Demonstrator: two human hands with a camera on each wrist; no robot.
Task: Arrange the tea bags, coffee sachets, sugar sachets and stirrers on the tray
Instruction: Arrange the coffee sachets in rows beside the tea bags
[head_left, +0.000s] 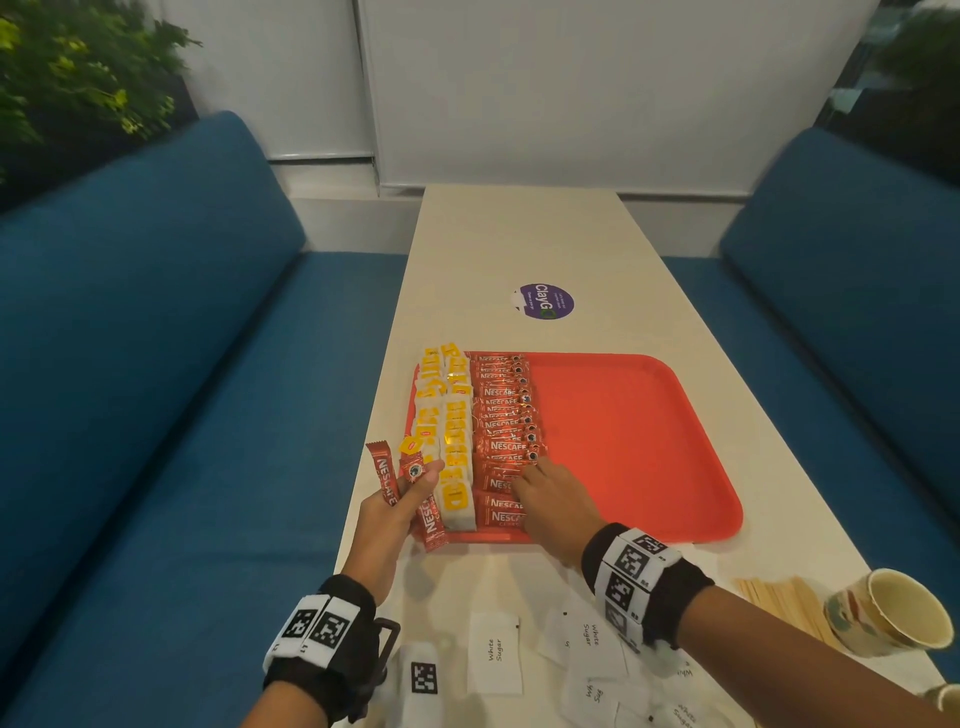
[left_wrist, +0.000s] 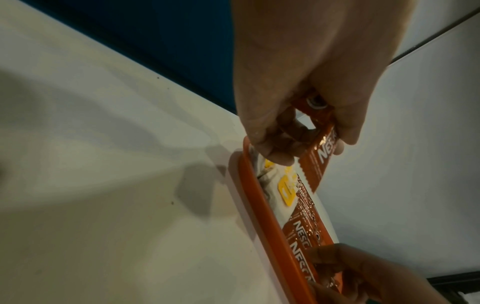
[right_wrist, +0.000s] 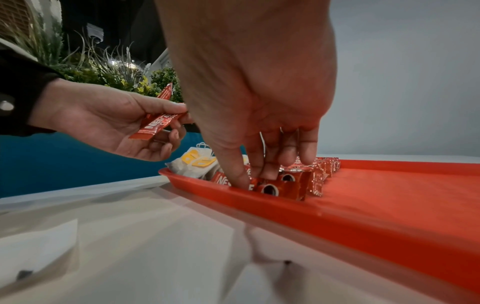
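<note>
A red tray lies on the white table. Two columns of tea bags with yellow tags fill its left edge, and beside them runs a column of red coffee sachets. My left hand hovers at the tray's near left corner and grips a few coffee sachets, also seen from the left wrist. My right hand presses its fingertips on the nearest sachets in the tray. White sugar sachets and wooden stirrers lie on the table nearer to me.
A paper cup stands at the near right beside the stirrers. A round purple sticker sits beyond the tray. Blue sofas flank the table on both sides. The tray's right half is bare.
</note>
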